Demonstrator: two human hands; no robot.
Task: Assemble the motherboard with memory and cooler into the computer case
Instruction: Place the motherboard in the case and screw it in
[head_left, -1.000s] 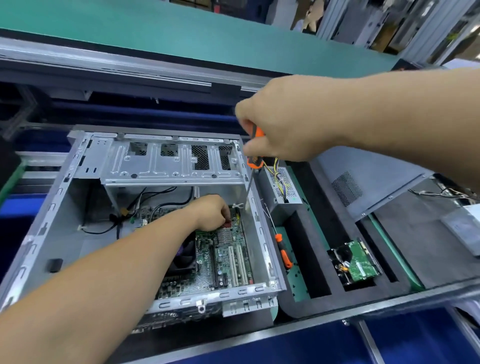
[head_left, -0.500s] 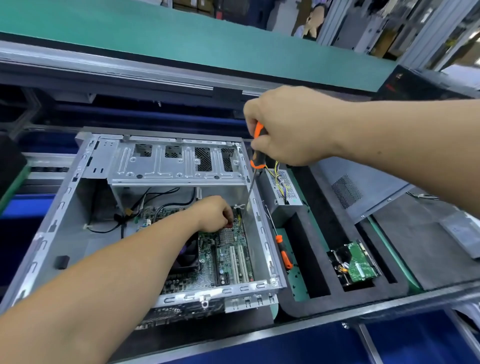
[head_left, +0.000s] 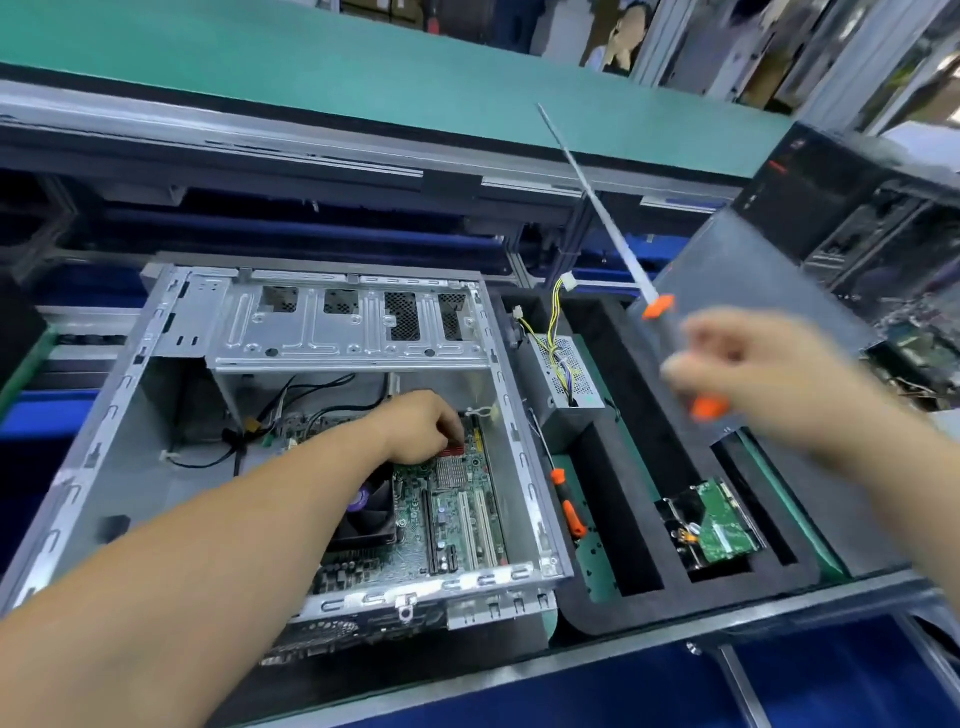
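Two hands in view, both yours. Biggest item first: the green desk (head_left: 363, 73) runs across the back, above the conveyor line. Below it the open computer case (head_left: 104, 426) lies on its side, drive cage at the far end. Right of the case sits a black foam tray (head_left: 613, 499) with slots; beyond that, a grey side panel (head_left: 753, 291) lies flat.

Inside the case the motherboard (head_left: 457, 525) sits on the floor against the right wall, white expansion slots facing up, cooler (head_left: 366, 512) with its fan just left of them and partly under your forearm.

Power supply (head_left: 569, 371) stands in the tray's far slot, yellow and black wires sticking up. Hard drive (head_left: 714, 522) rests in the right slot, green board up.

Your left hand (head_left: 423, 426) is down on the far end of the board, fingers curled at a red part; grip unclear, can't tell.

Your right hand (head_left: 758, 374), blurred, is clamped round a long screwdriver (head_left: 602, 213), orange handle, shaft pointing up and left over the tray.

Spare orange screwdriver (head_left: 569, 501) lies in the tray's left slot.
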